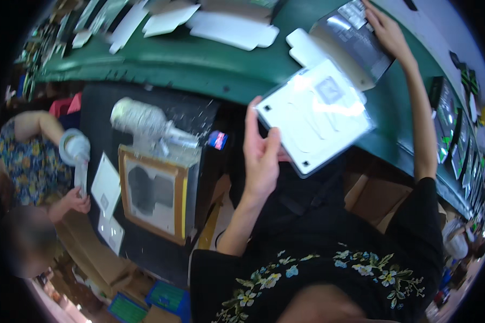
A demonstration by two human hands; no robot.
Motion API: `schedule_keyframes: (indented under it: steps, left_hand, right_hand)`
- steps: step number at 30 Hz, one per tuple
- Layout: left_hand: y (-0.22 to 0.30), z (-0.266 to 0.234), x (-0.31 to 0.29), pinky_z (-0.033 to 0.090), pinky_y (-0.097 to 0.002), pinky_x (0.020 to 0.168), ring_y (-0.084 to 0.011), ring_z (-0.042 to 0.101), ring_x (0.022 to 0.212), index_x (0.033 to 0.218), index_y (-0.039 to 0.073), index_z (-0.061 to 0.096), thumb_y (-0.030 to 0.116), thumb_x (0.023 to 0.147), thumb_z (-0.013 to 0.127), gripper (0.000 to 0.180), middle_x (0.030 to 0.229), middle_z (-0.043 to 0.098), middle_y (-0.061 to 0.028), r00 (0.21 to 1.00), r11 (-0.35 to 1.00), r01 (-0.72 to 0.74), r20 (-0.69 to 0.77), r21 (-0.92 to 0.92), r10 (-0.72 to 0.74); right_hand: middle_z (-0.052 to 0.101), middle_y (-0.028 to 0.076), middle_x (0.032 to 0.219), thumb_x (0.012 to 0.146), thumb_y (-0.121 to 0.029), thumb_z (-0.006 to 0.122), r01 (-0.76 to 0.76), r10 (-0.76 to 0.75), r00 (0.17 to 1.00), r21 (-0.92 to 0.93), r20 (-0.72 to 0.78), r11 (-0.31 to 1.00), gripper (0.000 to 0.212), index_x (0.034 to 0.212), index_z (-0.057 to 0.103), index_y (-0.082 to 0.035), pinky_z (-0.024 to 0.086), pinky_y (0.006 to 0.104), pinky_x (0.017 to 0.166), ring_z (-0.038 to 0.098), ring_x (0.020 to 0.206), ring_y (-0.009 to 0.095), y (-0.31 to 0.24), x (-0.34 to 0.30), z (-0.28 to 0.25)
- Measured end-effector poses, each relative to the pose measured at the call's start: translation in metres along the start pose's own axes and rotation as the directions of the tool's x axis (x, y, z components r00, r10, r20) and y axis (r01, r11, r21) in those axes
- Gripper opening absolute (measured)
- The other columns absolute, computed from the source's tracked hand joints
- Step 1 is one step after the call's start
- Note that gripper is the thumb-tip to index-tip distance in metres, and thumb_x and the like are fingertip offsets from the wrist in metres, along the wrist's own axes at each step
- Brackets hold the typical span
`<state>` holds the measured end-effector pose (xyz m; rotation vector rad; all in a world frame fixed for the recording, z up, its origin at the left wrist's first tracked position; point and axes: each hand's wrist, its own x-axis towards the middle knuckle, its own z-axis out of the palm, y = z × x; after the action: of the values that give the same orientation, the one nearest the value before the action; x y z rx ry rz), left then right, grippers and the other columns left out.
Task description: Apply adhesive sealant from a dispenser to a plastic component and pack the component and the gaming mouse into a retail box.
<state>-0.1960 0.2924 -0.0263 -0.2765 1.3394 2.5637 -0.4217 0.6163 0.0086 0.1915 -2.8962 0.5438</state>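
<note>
My left hand (261, 161) grips a flat white panel in a clear plastic cover (318, 116) by its left edge, thumb on top. The panel has rounded outlines, a grey square and small black marks at its corners. It is tilted over the green table's near edge, beside the open end of a dark carton (355, 40). White flaps (307, 48) stick out of that carton on the left. My right hand (385, 32) is on the carton's far end, fingers bent over its edge; the panel overlaps part of the carton.
Unfolded white cartons (226, 29) lie along the green table (172, 67). Dark packages (442, 118) line the right. On a black side table (102, 97) are a whitish bottle (140, 116), a framed board (153, 194) and white cards (106, 183). Another person (32, 140) holds a tape roll (75, 146).
</note>
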Motion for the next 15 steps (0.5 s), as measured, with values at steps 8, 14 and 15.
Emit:
schedule_keyframes:
  steps: [8,14,15]
  left_hand:
    - [0.036,0.015,0.066,0.062,-0.0294,0.061,-0.0191,0.071,0.082,0.154,0.015,0.014,0.005,0.103,0.040,0.058,0.121,0.060,-0.0188,1.000,0.984,0.007,-0.012,0.180,-0.005]
    - [0.033,0.043,0.078,0.062,-0.0291,0.061,-0.0199,0.071,0.082,0.155,0.018,0.012,0.006,0.104,0.039,0.059,0.122,0.059,-0.0179,1.000,0.982,0.014,0.003,0.191,-0.015]
    - [0.033,0.048,0.078,0.062,-0.0292,0.061,-0.0201,0.071,0.082,0.155,0.018,0.011,0.006,0.104,0.039,0.059,0.123,0.059,-0.0180,1.000,0.980,0.011,-0.011,0.199,-0.009]
  right_hand:
    - [0.062,0.018,0.123,0.101,-0.056,0.025,-0.279,0.279,0.959,0.024,-0.040,0.960,0.054,0.143,0.049,-0.033,0.043,0.0462,0.099,0.057,0.116,0.040,0.044,-0.034,0.010]
    - [0.067,0.019,0.113,0.098,-0.063,0.023,-0.446,0.450,0.891,0.063,-0.063,0.893,0.064,0.131,0.062,-0.023,0.044,0.0478,0.097,0.060,0.111,0.041,0.039,-0.028,0.004]
    - [0.067,0.020,0.111,0.098,-0.064,0.023,-0.456,0.462,0.883,0.084,-0.077,0.886,0.067,0.127,0.064,-0.021,0.044,0.0479,0.096,0.060,0.110,0.042,0.043,-0.028,0.004]
